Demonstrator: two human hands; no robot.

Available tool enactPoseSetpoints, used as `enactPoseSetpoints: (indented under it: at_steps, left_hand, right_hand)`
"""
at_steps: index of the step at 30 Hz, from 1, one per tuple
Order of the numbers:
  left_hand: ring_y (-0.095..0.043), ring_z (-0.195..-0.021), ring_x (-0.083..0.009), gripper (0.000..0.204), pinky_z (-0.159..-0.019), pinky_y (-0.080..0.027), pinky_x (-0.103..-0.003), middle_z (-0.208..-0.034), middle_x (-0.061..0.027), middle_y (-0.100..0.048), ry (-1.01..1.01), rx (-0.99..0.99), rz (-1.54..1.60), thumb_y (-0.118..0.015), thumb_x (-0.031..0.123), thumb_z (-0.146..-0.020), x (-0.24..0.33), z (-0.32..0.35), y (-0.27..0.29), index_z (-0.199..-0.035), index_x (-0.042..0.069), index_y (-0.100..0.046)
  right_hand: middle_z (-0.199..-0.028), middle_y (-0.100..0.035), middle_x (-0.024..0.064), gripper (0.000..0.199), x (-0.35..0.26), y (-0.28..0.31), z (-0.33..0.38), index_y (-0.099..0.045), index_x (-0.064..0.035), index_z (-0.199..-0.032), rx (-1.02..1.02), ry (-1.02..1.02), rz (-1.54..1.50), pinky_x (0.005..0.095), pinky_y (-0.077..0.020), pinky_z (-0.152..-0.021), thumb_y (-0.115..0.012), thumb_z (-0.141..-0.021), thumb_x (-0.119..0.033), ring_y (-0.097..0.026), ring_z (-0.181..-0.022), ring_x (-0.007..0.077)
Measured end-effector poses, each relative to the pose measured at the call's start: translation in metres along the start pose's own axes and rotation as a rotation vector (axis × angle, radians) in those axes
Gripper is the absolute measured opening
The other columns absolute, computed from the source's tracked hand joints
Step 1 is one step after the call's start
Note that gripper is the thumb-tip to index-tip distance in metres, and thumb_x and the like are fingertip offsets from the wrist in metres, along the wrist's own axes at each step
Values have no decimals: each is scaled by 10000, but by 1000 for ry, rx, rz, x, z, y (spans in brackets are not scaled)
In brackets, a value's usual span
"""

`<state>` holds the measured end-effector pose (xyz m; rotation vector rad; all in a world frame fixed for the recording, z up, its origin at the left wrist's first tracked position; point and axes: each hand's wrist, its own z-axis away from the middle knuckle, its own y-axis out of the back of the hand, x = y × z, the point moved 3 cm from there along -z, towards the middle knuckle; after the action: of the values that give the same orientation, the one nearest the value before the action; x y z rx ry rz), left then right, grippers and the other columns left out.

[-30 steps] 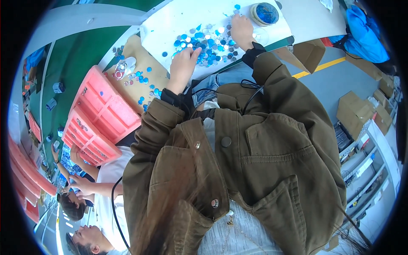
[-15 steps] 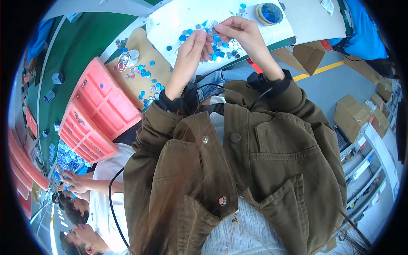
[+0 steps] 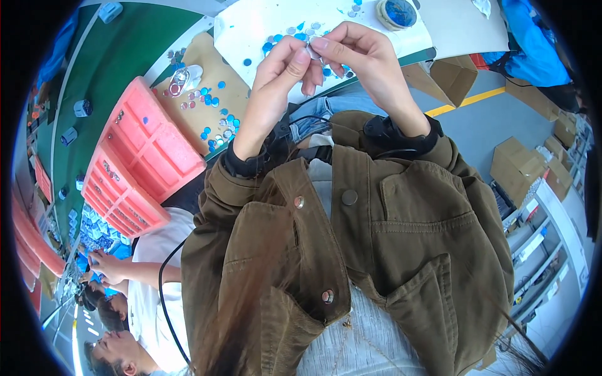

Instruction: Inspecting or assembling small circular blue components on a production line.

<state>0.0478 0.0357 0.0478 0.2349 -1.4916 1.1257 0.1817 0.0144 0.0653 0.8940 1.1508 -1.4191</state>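
Over the white work surface (image 3: 241,37), my left hand (image 3: 281,72) and my right hand (image 3: 364,55) meet fingertip to fingertip. Both pinch a small silvery disc (image 3: 312,50), which the fingers partly cover. Loose blue and silver discs (image 3: 268,47) lie scattered under and around the hands, some hidden by them. Beyond my right hand stands a round tub (image 3: 397,15) with blue contents. To the left, more blue, silver and reddish discs (image 3: 231,120) lie on brown paper (image 3: 199,128), beside a clear and silvery piece (image 3: 186,80) of a kind I cannot make out.
Pink compartment trays (image 3: 160,141) with small metal parts stand at my left, next to a green conveyor (image 3: 75,97) carrying blue items. A person in white (image 3: 160,301) works farther left. At right are an open cardboard box (image 3: 448,78), stacked cartons (image 3: 517,166) and a rack (image 3: 558,219).
My hands have come together, and both sets of fingers now meet at the silvery disc. My right hand has shifted slightly left. The neighbour's hands have moved a little.
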Motion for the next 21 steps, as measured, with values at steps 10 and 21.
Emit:
enactPoseSetpoints:
  at_steps: [10, 21]
  left_hand:
    - [-461, -572, -97, 242, -537, -365, -202, -671, -56, -514, 2, -24, 43, -364, 243, -895, 10, 3, -4, -847, 25, -457]
    - [-461, -573, -103, 267, -541, -368, -207, -677, -65, -514, 14, 0, 69, -335, 276, -902, 10, 6, -4, -819, 43, -434]
  right_hand:
    - [-692, -555, 17, 133, -5, -3, 3, -580, -15, -813, 23, 29, -49, 173, -324, -473, -567, -798, -147, -452, -556, 45]
    - [-680, -549, 14, 124, -8, -7, 4, -577, -9, -810, 9, 68, -51, 175, -324, -474, -574, -792, -132, -449, -561, 43]
